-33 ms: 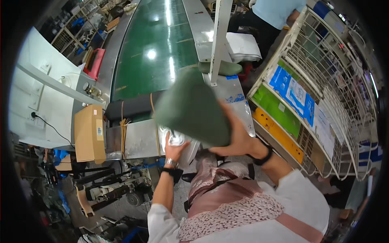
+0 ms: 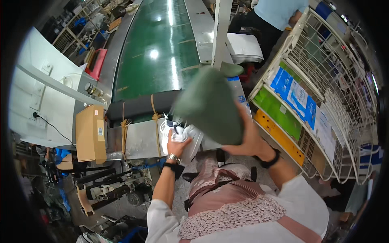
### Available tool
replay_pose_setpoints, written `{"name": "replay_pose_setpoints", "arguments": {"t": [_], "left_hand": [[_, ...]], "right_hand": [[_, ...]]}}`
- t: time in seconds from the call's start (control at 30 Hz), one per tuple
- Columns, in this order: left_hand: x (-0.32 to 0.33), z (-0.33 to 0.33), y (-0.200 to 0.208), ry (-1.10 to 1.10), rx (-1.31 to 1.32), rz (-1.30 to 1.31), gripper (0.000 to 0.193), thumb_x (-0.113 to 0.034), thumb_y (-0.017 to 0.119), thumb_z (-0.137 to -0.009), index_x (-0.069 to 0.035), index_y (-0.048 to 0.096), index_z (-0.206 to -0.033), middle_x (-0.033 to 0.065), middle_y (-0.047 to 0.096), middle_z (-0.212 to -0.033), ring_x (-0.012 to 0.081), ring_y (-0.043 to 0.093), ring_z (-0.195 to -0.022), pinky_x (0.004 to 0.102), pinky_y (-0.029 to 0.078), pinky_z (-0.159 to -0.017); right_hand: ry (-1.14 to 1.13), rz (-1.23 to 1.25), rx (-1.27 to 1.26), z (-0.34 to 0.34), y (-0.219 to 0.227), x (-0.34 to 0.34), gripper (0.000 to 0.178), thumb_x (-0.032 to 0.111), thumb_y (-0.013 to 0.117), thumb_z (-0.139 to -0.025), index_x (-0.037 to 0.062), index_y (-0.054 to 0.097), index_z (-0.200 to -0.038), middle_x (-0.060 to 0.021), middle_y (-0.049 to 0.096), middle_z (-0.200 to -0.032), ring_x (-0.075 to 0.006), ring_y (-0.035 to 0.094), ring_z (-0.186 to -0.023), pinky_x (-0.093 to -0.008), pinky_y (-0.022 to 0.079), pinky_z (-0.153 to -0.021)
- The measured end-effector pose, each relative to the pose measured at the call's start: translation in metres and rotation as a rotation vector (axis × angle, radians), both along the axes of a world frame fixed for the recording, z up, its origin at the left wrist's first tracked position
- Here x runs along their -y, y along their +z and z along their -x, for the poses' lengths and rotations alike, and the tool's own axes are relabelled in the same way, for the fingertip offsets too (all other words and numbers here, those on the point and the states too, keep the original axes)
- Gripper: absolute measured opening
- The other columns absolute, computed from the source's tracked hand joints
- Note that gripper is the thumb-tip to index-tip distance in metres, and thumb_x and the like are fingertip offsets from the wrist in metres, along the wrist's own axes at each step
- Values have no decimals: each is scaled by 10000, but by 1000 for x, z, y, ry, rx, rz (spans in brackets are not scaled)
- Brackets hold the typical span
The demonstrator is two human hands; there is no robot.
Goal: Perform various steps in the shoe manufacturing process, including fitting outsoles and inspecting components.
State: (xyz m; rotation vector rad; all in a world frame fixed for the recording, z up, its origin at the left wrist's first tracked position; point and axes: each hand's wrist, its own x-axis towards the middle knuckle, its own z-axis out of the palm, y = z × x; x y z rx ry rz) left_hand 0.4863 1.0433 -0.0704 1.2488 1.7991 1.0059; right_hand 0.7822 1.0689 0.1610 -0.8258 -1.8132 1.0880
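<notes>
A dark green shoe last (image 2: pixel 212 107), blurred by motion, is held up in front of me at a tilt. My right hand (image 2: pixel 251 135) grips its right side, with some fingers hidden behind it. Lower and to the left, my left hand (image 2: pixel 176 146) is closed on a white shoe upper (image 2: pixel 165 135) with lace-like loops and a dark blue part. The upper is at the near metal edge of the conveyor, partly covered by my hand. A second green last (image 2: pixel 232 69) lies beyond the held one, partly hidden by a white post.
The green conveyor belt (image 2: pixel 156 52) runs away from me, with a black roller (image 2: pixel 137 104) across its near end. A cardboard box (image 2: pixel 90 133) stands left. A white post (image 2: pixel 221 32) and a wire rack (image 2: pixel 296 52) are right; a co-worker (image 2: pixel 275 14) stands beyond.
My right hand has moved the green last a little to the right, so it covers more of the second last. My left hand keeps its grip on the white upper.
</notes>
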Motion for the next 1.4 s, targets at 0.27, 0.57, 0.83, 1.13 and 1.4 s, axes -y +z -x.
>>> {"name": "replay_pose_setpoints", "arguments": {"t": [0.27,0.57,0.83,1.13,1.4], "left_hand": [[-49,-7,-20,-88,-480,329,844,-452,939,-553,9,539,-1135,239,701,-1021,408,683,-969,455,541,-847],[-144,17,83,-359,-643,103,756,-327,898,-602,-17,569,-1209,215,709,-935,397,690,-900,473,537,-770],[-338,83,51,-502,-717,-215,913,-9,864,-627,-9,415,-1423,231,661,-1198,385,657,-1074,420,524,-939],[-350,-12,-8,-505,-551,-234,812,-143,797,-748,11,405,-1442,269,597,-1296,406,571,-1214,439,435,-1033],[-148,-82,-12,-434,-486,-35,790,-84,780,-743,-31,405,-1436,261,619,-1251,409,581,-1187,464,443,-1008]], "right_hand": [[-531,294,-212,-135,-19,38,1140,302,840,-675,-29,193,-1553,-177,410,-1476,-278,456,-1338,-407,377,-1100],[-861,237,-191,-142,-26,53,1162,345,865,-670,-11,206,-1558,-170,430,-1462,-269,478,-1316,-396,403,-1079],[-1040,7,188,-138,11,43,1181,241,878,-620,-27,200,-1550,-217,434,-1485,-295,449,-1371,-394,353,-1129],[-1523,-488,787,-279,177,42,949,259,829,-653,22,396,-1463,-169,632,-1260,-263,613,-1160,-381,472,-1011],[-1539,-695,1344,-469,282,-70,771,242,785,-671,59,481,-1355,-232,649,-1138,-426,616,-1072,-489,519,-868]]}}
